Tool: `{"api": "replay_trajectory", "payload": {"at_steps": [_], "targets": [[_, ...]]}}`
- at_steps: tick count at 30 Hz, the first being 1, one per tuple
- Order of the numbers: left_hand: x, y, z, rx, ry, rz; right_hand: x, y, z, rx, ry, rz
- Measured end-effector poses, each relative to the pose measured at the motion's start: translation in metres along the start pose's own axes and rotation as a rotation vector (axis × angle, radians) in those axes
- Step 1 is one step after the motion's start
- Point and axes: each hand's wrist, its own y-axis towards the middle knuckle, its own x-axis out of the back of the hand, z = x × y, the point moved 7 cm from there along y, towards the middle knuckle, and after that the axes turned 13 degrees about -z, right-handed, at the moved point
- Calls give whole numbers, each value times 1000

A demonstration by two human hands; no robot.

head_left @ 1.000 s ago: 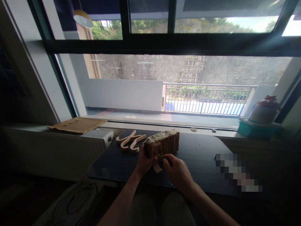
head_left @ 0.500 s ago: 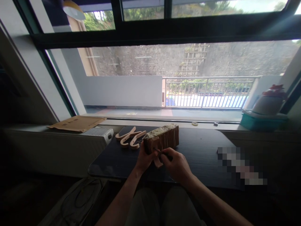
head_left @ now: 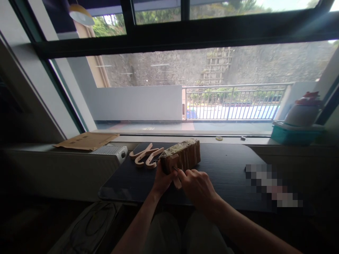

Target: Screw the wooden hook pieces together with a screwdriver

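Apparently, one wooden hook [head_left: 177, 182] sits between the hands [head_left: 197, 184].

Thin tool [head_left: 176, 169] mostly hidden by the hands [head_left: 197, 183], pixelated object [head_left: 272, 188] at right unrecognisable.

You're facing daylight pouring through window [head_left: 148, 70]; glare hazing upper right. Your left hand [head_left: 162, 181] and right hand [head_left: 197, 183] sitting in shadow, lower corners lying black, edges stretching, pixelated patch [head_left: 272, 185] blotting right.
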Motion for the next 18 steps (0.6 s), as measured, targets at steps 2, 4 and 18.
{"api": "replay_trajectory", "payload": {"at_steps": [2, 4, 18], "targets": [[0, 0, -3, -1, 5, 0, -4, -1, -1, -45, 32, 1], [-1, -1, -7, -1, -6, 10, -9, -1, -9, -164, 119, -16], [-3, -1, -3, 37, -39, 39, -8, 0, -28, -384, 433, 36]]}}
